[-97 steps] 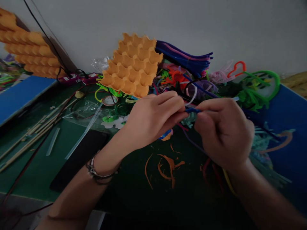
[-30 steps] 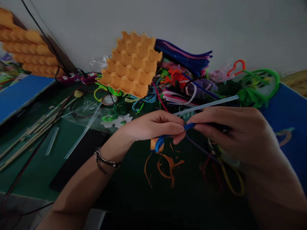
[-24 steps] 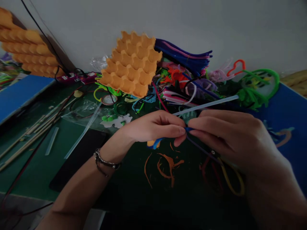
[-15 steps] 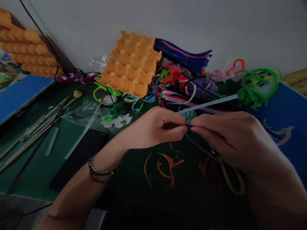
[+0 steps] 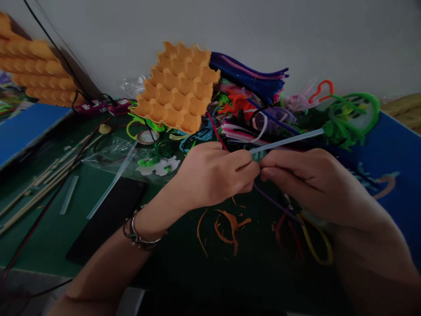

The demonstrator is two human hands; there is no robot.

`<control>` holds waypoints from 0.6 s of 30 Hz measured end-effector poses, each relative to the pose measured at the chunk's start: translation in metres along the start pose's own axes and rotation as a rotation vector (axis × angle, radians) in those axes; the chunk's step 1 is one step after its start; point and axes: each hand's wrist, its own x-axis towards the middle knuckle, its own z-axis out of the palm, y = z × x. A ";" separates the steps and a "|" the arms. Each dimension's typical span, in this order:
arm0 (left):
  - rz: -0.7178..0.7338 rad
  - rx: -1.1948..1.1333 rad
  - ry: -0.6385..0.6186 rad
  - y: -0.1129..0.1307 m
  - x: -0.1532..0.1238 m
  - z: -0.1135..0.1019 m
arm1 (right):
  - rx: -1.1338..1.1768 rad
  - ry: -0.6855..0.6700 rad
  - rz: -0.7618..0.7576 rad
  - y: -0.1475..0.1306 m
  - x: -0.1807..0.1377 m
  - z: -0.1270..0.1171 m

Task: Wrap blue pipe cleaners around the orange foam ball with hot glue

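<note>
At frame centre a thin strand (image 5: 271,201) is pinched between left hand (image 5: 213,175) and right hand (image 5: 315,182), fingertips closed; twisting is judged underway, and a steady grip is needed.

Egg tray (image 5: 179,90) — rough paper pulp; pipe cleaners (image 5: 250,75) — fuzzy; stick (image 5: 289,139) glossy plastic.

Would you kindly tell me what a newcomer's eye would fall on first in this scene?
The bright orange moulded egg tray leaning up at back centre stands out first, with a tangled heap of coloured pipe cleaners spread to its right. In front, the left hand and right hand meet fingertip to fingertip, pinching something small that is mostly hidden.
</note>
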 end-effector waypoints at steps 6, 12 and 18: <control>-0.028 -0.035 0.007 -0.001 -0.001 0.003 | -0.001 0.018 0.009 0.000 0.001 0.000; -0.135 -0.479 -0.152 -0.007 -0.002 -0.009 | 0.057 0.049 0.014 0.000 0.001 -0.003; -0.514 -1.058 -0.239 -0.017 -0.009 -0.010 | 0.355 0.099 0.097 0.010 -0.008 -0.015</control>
